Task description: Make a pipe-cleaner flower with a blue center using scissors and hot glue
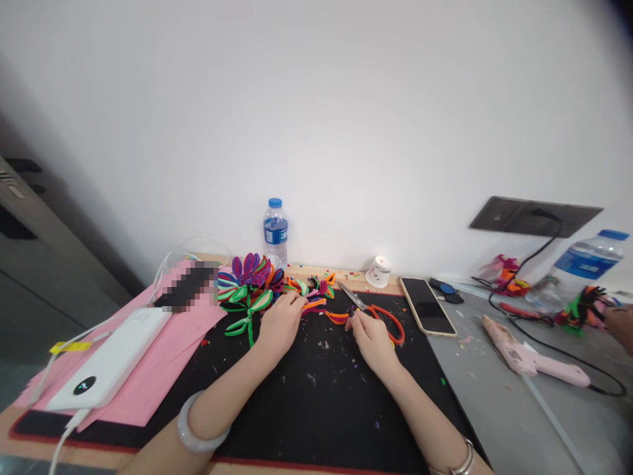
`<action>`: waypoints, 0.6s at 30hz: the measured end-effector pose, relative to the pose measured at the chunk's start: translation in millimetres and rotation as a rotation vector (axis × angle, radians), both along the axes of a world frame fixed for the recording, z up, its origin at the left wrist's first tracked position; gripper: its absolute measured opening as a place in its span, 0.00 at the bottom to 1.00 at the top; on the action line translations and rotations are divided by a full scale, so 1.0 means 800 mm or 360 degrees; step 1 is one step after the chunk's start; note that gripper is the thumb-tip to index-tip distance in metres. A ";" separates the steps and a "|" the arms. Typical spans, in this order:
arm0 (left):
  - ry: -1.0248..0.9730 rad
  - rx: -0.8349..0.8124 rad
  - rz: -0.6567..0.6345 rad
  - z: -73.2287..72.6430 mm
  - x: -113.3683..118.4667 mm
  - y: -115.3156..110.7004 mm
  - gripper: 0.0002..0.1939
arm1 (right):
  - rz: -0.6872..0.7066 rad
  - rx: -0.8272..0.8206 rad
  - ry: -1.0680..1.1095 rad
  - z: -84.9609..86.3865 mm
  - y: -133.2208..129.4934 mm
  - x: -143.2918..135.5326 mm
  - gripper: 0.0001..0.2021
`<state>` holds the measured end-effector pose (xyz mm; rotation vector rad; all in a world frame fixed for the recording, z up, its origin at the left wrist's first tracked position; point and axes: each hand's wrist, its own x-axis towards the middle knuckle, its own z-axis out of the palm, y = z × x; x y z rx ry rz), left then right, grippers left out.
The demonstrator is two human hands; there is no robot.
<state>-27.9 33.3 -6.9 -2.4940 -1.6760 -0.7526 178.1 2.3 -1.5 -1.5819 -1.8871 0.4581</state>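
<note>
Pipe-cleaner petals [251,269] lay heaped on the black mat [316,402].
The left hand [283,321] curled its fingers at the heap's edge, its grip impossible to tell; the right hand [372,340] pinched a small dark piece [351,313] beside orange-handled scissors [370,307].

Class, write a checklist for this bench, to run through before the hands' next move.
1. Black mat free of scraps: not ok, scraps are scattered over it.
2. Scissors well away from the right hand: not ok, they lie right by it.
3. Bottle behind the fuzzy flowers upright and capped: ok.
4. Phone lying flat: ok.
5. Pink glue gun cool: cannot tell.
</note>
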 end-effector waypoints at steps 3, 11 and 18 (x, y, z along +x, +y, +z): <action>-0.0038 0.0028 -0.0017 -0.001 0.000 0.000 0.13 | -0.0001 0.0004 0.0000 0.000 0.000 0.000 0.18; -0.0264 0.0318 -0.0239 0.005 0.002 -0.004 0.14 | -0.0005 0.0028 0.0013 0.004 -0.001 -0.002 0.15; -0.0758 -0.0047 -0.0500 0.013 0.011 -0.028 0.15 | 0.0238 0.0052 0.0186 0.014 -0.012 -0.011 0.11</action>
